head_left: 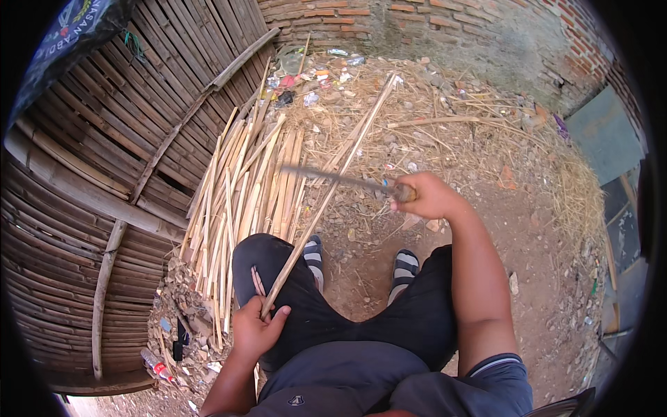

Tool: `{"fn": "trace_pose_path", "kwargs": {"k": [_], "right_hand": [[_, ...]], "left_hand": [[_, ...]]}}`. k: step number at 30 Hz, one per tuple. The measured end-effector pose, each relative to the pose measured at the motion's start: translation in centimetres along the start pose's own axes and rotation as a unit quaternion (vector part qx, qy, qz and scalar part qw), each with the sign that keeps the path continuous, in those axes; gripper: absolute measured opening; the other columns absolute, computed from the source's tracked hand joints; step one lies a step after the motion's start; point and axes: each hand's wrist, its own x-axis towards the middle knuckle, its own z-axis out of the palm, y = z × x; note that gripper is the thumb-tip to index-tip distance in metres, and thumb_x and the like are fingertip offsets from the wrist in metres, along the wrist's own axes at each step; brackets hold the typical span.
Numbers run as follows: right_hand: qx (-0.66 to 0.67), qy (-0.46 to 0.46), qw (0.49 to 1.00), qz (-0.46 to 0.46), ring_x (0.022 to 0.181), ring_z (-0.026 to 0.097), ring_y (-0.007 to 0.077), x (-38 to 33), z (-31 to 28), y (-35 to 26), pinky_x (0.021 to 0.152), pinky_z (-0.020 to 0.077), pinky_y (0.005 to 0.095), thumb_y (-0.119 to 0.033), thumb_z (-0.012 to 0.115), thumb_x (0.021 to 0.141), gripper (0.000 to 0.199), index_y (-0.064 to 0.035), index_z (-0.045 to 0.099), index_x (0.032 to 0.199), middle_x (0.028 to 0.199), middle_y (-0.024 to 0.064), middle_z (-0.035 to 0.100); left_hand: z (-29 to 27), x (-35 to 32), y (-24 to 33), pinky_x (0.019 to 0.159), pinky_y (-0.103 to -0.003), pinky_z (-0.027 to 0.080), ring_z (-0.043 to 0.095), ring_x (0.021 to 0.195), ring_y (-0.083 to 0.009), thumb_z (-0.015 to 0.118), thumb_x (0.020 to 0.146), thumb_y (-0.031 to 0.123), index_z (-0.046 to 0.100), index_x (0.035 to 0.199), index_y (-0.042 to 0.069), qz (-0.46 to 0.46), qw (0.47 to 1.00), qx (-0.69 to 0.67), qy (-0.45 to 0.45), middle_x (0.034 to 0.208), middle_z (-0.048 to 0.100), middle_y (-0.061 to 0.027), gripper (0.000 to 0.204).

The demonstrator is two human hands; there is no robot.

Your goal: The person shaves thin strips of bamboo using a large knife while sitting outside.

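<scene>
My left hand [256, 328] grips the near end of a long pale bamboo strip [303, 244]. The strip slants across my left thigh and away to the upper right, over the littered ground. In my right hand [432, 197] is the wooden handle of a long, narrow-bladed knife [340, 178]. Its blade points left and crosses the strip about midway in the view; whether the two touch I cannot tell. Beyond my left knee lies a pile of split bamboo strips [240, 182], most of them pointing away from me.
A bamboo-slat wall [104, 104] rises at the left, and a brick wall [445, 28] closes the far side. Straw and litter [417, 139] cover the ground. A plastic bottle [158, 365] lies at the lower left. Grey panels [604, 135] lean at the right.
</scene>
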Motion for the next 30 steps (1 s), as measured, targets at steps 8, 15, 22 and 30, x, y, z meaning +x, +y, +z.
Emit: {"fn": "trace_pose_path", "kwargs": {"k": [8,15,22,30], "right_hand": [[-0.009,0.071,0.997,0.019,0.088,0.073,0.0367,-0.3,0.1,1.6,0.081,0.0551,0.0461,-0.036,0.086,0.084,0.043,-0.0055,0.076,0.113,0.092,0.0199,0.074],[-0.048,-0.03,0.993,-0.105,0.086,0.072,0.036,-0.4,1.4,-1.7,0.079,0.055,0.045,-0.036,0.088,0.084,0.042,-0.0047,0.073,0.108,0.09,0.0194,0.074],[0.074,0.12,0.984,0.109,0.093,0.073,0.0353,-0.5,-1.4,2.8,0.086,0.0544,0.0453,-0.04,0.085,0.085,0.048,-0.0042,0.074,0.115,0.099,0.0202,0.074],[-0.058,-0.067,0.996,-0.028,0.088,0.072,0.031,-0.6,1.0,-2.4,0.082,0.0544,0.0437,-0.036,0.089,0.082,0.044,-0.0043,0.073,0.108,0.094,0.0164,0.074]], "left_hand": [[-0.1,0.5,0.1,0.049,-0.03,0.045,0.055,0.048,-0.0128,0.089,0.087,0.03,0.065,0.081,0.004,-0.003,1.0,0.015,-0.003,0.056,0.056,-0.0026,0.035],[0.0,0.3,-0.4,0.05,-0.028,0.043,0.051,0.051,-0.0086,0.088,0.088,0.024,0.064,0.082,0.004,-0.001,1.0,0.013,-0.001,0.056,0.054,-0.0001,0.032],[-0.2,0.6,0.3,0.051,-0.027,0.042,0.049,0.052,-0.0067,0.087,0.088,0.023,0.063,0.082,0.004,0.018,0.999,0.041,-0.013,0.057,0.053,0.0006,0.031],[-0.3,0.6,0.2,0.052,-0.03,0.044,0.053,0.053,-0.0103,0.087,0.088,0.027,0.064,0.081,0.005,-0.028,0.999,0.017,-0.021,0.058,0.056,-0.0009,0.033]]}}
